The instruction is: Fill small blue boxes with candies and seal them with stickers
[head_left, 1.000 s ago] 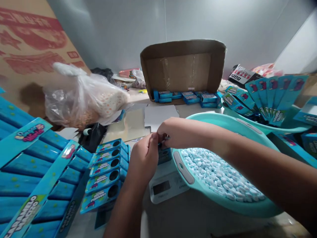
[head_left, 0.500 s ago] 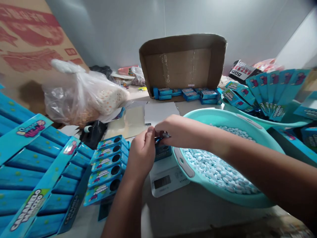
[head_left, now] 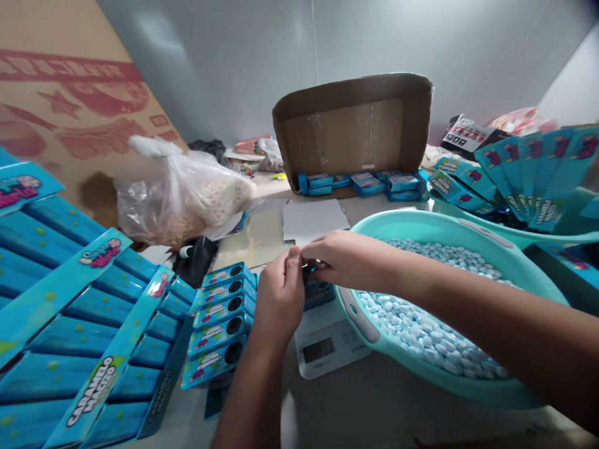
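Note:
My left hand (head_left: 282,292) is closed, thumb up, with its fingertips meeting those of my right hand (head_left: 333,254). The right fingers are bent in a pinch. A small dark piece shows between the hands, mostly hidden by the fingers, and I cannot make out what it is. Just below them a blue printed box (head_left: 320,297) rests on a white digital scale (head_left: 333,349), partly covered by my hands. My right forearm crosses over a turquoise basin (head_left: 468,232) full of pale blue wrapped-looking candies (head_left: 433,340).
Left of my hands stands a row of small blue boxes with round holes (head_left: 218,330). Large blue display boxes (head_left: 93,330) fill the left side. Behind are a plastic bag (head_left: 196,187), a white sheet (head_left: 313,218) and an open cardboard box (head_left: 353,137) holding small blue boxes.
The view has shifted, so everything sits slightly further right and lower. My right fingers have lowered and closed in beside the left, covering more of the dark shiny piece between them.

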### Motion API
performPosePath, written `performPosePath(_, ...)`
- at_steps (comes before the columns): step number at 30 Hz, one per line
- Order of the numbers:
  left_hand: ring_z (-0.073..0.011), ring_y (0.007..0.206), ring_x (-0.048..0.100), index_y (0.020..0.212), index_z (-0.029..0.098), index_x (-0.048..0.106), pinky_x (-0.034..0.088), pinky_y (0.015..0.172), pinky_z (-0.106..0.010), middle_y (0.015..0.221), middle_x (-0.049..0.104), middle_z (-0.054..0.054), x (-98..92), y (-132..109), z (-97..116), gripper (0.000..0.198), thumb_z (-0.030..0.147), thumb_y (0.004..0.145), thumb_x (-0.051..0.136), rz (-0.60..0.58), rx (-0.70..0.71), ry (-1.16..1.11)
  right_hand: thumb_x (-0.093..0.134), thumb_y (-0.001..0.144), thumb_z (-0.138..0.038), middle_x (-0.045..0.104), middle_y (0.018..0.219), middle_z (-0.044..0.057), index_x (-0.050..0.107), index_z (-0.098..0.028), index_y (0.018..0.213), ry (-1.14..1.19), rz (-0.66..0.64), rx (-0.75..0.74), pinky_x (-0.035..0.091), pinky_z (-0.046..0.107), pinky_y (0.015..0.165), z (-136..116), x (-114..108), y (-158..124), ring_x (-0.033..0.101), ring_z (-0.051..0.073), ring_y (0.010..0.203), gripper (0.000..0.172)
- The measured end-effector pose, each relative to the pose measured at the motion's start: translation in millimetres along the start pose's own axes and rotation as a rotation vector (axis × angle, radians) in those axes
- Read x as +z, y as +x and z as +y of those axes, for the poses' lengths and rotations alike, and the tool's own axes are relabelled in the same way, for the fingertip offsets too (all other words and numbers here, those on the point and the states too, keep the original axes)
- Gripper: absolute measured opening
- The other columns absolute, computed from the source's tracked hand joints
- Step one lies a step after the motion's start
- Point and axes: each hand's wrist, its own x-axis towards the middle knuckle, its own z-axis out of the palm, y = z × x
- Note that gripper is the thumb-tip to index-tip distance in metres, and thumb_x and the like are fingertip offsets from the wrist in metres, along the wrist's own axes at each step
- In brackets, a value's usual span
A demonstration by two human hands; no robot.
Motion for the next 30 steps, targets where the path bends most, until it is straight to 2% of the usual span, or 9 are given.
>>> performPosePath(6,-0.0173,0.071,0.055,0.078,0.019,0.059,0.041,0.066,-0.027,0.075,0.063,-0.002,1.9,-1.4,-1.2,0.045,0.051,0.099,0.033,-0.004,-0.002,-0.005,0.062,0.085,-0.014,0.071,0.095,0.006,0.067,-0.017,0.098,-0.005,0.010,-0.016,0.036,0.027,0.068,2.8,0.0,-2.7,0.060,0.017,0.081,0.014)
performPosePath(14,-0.0171,0.071,0.053,0.078,0.020,0.059,0.039,0.064,-0.027,0.073,0.062,-0.001,4.0,-2.1,-1.7,0.044,0.051,0.098,0.035,-0.015,-0.001,0.017,0.057,0.082,-0.011,0.070,0.081,0.002,0.070,-0.018,0.083,0.044,0.054,-0.024,0.032,0.026,0.062,6.7,4.4,-4.2,0.056,0.014,0.071,0.015)
performPosePath(17,-0.0171,0.075,0.057,0.084,0.019,0.064,0.042,0.068,-0.028,0.078,0.065,-0.002,4.4,-0.5,-4.5,0.044,0.050,0.098,0.037,-0.019,-0.006,0.000,0.053,0.084,-0.010,0.069,0.079,0.003,0.070,-0.019,0.084,0.005,0.111,0.053,0.029,0.026,0.058,3.1,0.5,-8.5,0.053,0.013,0.067,0.020)
performPosePath(20,-0.0187,0.090,0.064,0.096,0.018,0.069,0.047,0.082,-0.030,0.093,0.071,-0.005,4.7,1.3,-6.8,0.043,0.051,0.097,0.041,-0.003,0.001,-0.071,0.054,0.083,-0.010,0.067,0.079,0.005,0.070,-0.017,0.089,-0.117,0.136,0.244,0.028,0.027,0.056,5.6,-9.0,-14.2,0.052,0.014,0.066,0.019)
performPosePath(21,-0.0192,0.094,0.065,0.097,0.018,0.070,0.048,0.086,-0.031,0.096,0.072,-0.006,4.6,1.6,-7.3,0.043,0.051,0.097,0.043,0.017,0.008,-0.082,0.055,0.082,-0.008,0.067,0.080,0.007,0.069,-0.016,0.092,-0.170,0.083,0.319,0.028,0.027,0.055,9.0,-12.1,-16.0,0.052,0.015,0.065,0.019)
performPosePath(23,-0.0195,0.096,0.067,0.096,0.018,0.071,0.050,0.087,-0.032,0.097,0.073,-0.006,4.3,1.9,-7.9,0.041,0.051,0.096,0.046,0.073,0.022,-0.081,0.055,0.079,-0.006,0.065,0.079,0.009,0.069,-0.012,0.093,-0.266,-0.105,0.429,0.028,0.027,0.054,18.6,-15.8,-18.6,0.052,0.015,0.063,0.020)
performPosePath(26,-0.0189,0.092,0.069,0.095,0.018,0.071,0.051,0.085,-0.033,0.093,0.074,-0.006,4.4,2.3,-8.7,0.041,0.050,0.096,0.046,0.162,0.033,-0.099,0.057,0.080,-0.011,0.065,0.080,0.010,0.070,-0.008,0.093,-0.274,-0.394,0.431,0.030,0.027,0.052,33.2,-13.9,-20.0,0.051,0.014,0.059,0.018)
performPosePath(30,-0.0185,0.088,0.070,0.116,0.017,0.061,0.053,0.082,-0.033,0.089,0.073,-0.006,6.5,5.1,-12.4,0.039,0.048,0.094,0.052,0.258,0.049,-0.164,0.058,0.083,-0.024,0.062,0.071,0.009,0.070,-0.007,0.088,-0.243,-0.478,0.367,0.030,0.028,0.047,38.0,-9.0,-19.3,0.048,0.013,0.053,0.021)
